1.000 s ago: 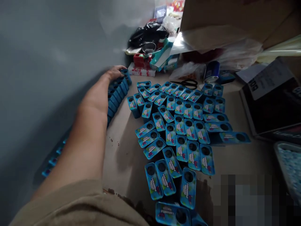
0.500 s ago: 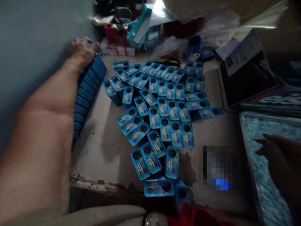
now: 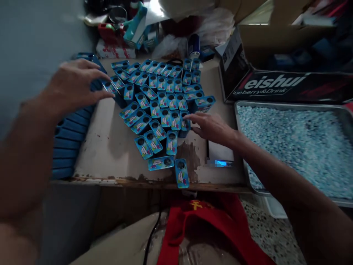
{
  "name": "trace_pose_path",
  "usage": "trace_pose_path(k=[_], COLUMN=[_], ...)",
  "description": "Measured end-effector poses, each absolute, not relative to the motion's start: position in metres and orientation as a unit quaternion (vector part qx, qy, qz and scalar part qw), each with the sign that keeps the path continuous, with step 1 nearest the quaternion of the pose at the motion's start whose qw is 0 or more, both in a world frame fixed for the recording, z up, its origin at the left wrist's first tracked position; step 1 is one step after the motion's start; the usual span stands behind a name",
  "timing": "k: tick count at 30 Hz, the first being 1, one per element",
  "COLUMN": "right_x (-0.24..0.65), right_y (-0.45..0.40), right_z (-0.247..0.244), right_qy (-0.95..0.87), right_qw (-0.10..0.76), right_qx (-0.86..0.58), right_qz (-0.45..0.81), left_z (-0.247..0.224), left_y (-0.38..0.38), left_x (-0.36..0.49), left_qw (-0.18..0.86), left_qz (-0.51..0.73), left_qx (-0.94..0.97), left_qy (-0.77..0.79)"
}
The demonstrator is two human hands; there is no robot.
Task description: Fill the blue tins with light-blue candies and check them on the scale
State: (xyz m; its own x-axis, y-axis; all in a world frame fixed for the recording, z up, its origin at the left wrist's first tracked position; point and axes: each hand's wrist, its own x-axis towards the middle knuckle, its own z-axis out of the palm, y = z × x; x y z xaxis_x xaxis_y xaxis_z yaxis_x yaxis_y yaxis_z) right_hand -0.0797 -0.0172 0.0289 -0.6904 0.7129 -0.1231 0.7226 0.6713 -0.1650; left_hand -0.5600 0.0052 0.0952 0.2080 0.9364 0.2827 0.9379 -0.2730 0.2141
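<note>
Several small blue boxes point(image 3: 161, 100) with dark round holes in their tops stand grouped on the pale worn table point(image 3: 110, 158). My left hand point(image 3: 78, 82) is at the group's left edge, thumb and fingers apart around a blue box point(image 3: 109, 87); whether it touches the box is unclear. Under and beside that hand runs a row of blue boxes point(image 3: 70, 141) along the wall. My right hand point(image 3: 212, 127) reaches in from the right, its fingertips at a box point(image 3: 184, 121) on the group's right side, the fingers apart.
At the right lies a metal tray point(image 3: 239, 129) of pale blue pieces, with a black carton point(image 3: 292, 86) behind it. A scale point(image 3: 220, 152) sits left of the tray. A dark blue can point(image 3: 193, 45) and plastic bags point(image 3: 171, 47) are at the back.
The view has shifted right. My left hand has come from the wall-side row to the group's left edge. My right hand has moved left from above the tray to the boxes.
</note>
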Motion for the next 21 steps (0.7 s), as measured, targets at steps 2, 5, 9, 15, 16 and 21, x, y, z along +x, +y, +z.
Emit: trace_pose_path(k=[2,5,9,15,16,21], right_x=[-0.090,-0.093,-0.086,-0.087,-0.084,-0.037], right_y=[-0.005,0.006,0.010,0.013,0.012,-0.030], right_z=[0.034,0.039,0.032,0.030,0.035,0.067], right_qy=[0.911,0.907,0.922,0.920,0.921,0.883], right_qw=[0.057,0.066,0.027,0.032,0.042,0.041], right_qx=[0.400,0.412,0.379,0.382,0.382,0.466], right_qz=[-0.084,-0.059,-0.072,-0.077,-0.068,-0.025], left_z=[0.096,0.092,0.069,-0.004,-0.017,-0.062], left_y=[-0.030,-0.085,-0.163,-0.241,-0.246,-0.246], left_x=[-0.535,-0.502,-0.435,-0.295,-0.280,-0.254], left_qw=[0.032,0.049,0.098,0.094,0.102,0.103], left_qz=[-0.150,-0.152,-0.256,-0.349,-0.342,-0.329], left_qx=[-0.804,-0.819,-0.820,-0.741,-0.721,-0.666], left_qy=[-0.574,-0.551,-0.503,-0.566,-0.594,-0.662])
